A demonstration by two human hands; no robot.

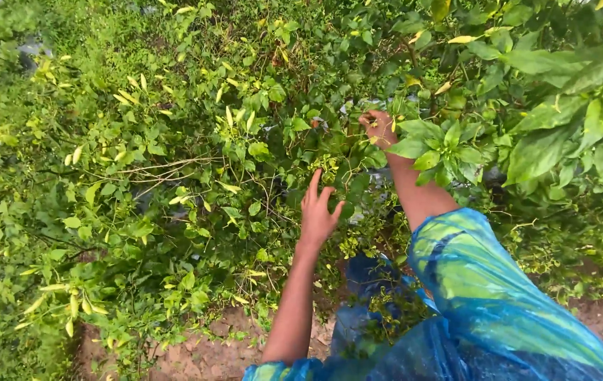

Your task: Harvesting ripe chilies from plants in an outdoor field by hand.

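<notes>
Chilli bush (245, 141): left hand (318, 212) spread among leaves, right hand (379, 127) seemingly pinching a stem.

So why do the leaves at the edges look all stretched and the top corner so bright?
In the head view the wide lens bends the edges, so the big leaves at right look stretched; light is soft and even, with no hard shadows; the top left corner is washed out and blurry; the left hand and right hand are fairly sharp; the blue plastic sleeve shows shiny glare.
</notes>
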